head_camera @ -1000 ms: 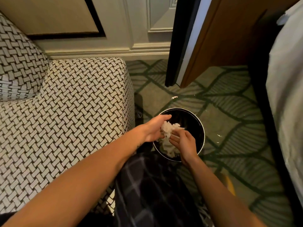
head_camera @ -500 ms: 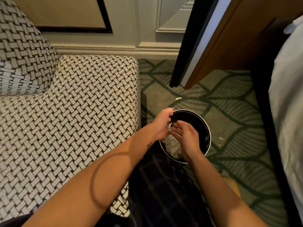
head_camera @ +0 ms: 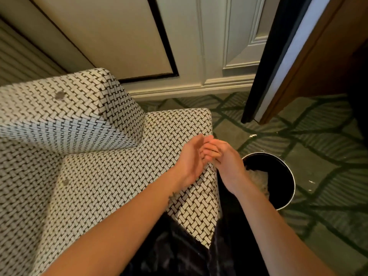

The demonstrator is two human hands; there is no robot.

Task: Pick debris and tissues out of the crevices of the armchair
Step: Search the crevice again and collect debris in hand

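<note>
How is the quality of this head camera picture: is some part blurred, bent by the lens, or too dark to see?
Head view: wide-angle bending bows the door edge and wall panelling. Motion blur softens the weave of the armchair at lower left, and the left hand and right hand are slightly smeared. The inside of the bin is very dark; only pale tissue shows. Light is soft, without glare.

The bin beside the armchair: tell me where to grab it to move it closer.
Grip the bin by its thin round rim at the near right side, coming straight down from above with the right hand. It stands upright and open on the carpet, the armchair crowds its left, and the tissues lie low inside.
</note>
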